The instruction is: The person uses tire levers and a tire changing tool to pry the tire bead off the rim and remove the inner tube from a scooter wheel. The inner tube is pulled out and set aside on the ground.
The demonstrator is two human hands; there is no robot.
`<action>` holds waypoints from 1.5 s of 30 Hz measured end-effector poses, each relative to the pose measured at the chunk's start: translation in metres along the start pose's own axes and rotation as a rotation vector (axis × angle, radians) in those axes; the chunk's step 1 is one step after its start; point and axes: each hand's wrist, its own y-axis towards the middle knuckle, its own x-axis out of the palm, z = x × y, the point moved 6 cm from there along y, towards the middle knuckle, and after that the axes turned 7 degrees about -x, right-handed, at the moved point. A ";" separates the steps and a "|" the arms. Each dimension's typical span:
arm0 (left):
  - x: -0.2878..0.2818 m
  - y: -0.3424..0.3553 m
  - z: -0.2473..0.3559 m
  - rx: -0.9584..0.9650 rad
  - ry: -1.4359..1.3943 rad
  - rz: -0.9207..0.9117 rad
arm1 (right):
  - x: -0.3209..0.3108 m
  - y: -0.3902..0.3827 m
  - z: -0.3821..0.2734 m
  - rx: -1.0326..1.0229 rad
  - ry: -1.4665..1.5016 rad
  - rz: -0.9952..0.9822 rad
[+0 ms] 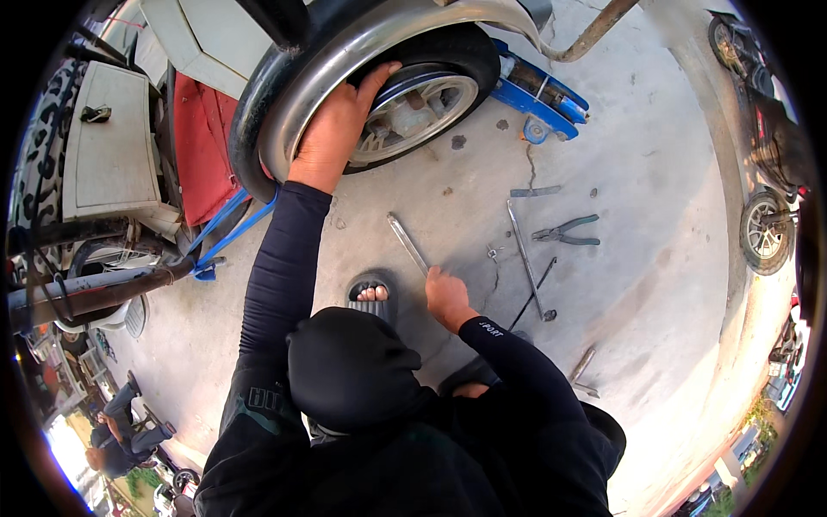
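Observation:
A motorbike wheel [413, 108] with a black tyre [469, 52] and pale spoked rim hangs under a curved shiny metal mudguard [297, 112]. My left hand [332, 133] grips the tyre's near-left side. Its thumb lies along the sidewall, while the other fingers are mostly hidden behind the tyre and mudguard. Lower down, my right hand [449, 299] is closed round the near end of a long flat metal bar, like a tyre lever [407, 241]. The bar's far end points up and left, apart from the wheel, above the concrete floor.
Right of the bar lie pliers [568, 231], a long metal rod [524, 258], a thin black rod [536, 293] and a flat strip [535, 191]. A blue metal stand [543, 95] sits beside the wheel. A person [121, 431] sits far left; a parked motorbike [762, 172] stands right.

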 end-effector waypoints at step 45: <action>-0.018 0.001 0.004 -0.030 -0.060 0.080 | -0.452 -0.028 -0.080 -0.464 -0.742 0.282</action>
